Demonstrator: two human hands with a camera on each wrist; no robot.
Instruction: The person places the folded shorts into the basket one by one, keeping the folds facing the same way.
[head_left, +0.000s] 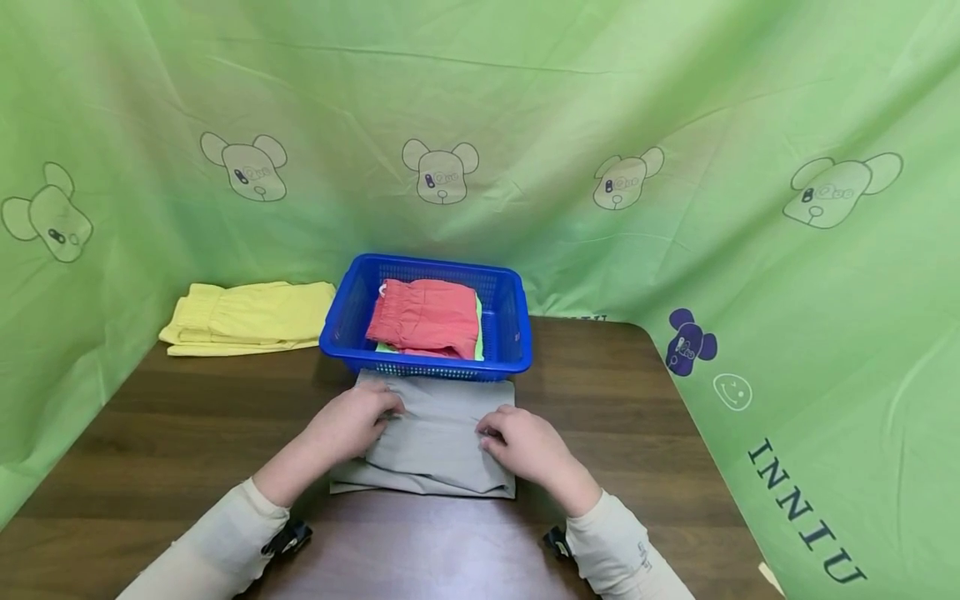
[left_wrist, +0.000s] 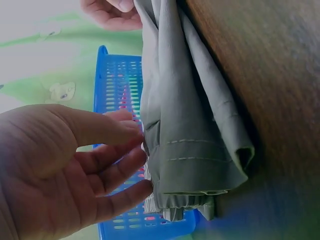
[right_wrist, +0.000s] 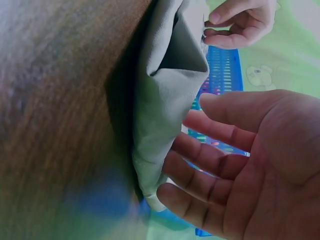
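Observation:
Folded grey trousers (head_left: 435, 433) lie on the table in front of a blue basket (head_left: 525, 333). The left wrist view shows their stitched hem (left_wrist: 197, 160) and a gathered elastic band (left_wrist: 172, 202). At their left side, my left hand (head_left: 356, 421) has its fingertips against the cloth, fingers loosely bent. My right hand (head_left: 525, 442) is at the right side; in the right wrist view its relaxed, spread fingers (right_wrist: 200, 175) touch the folded cloth (right_wrist: 165, 105). Inside the basket rest folded coral-red bottoms (head_left: 427, 317) with a gathered waistband, over a bright green piece (head_left: 479, 329).
A folded yellow garment (head_left: 255, 317) lies left of the basket at the back of the table. Green curtain cloth (head_left: 525, 100) with printed bear heads hangs behind and along both sides of the brown wooden table (head_left: 615, 400).

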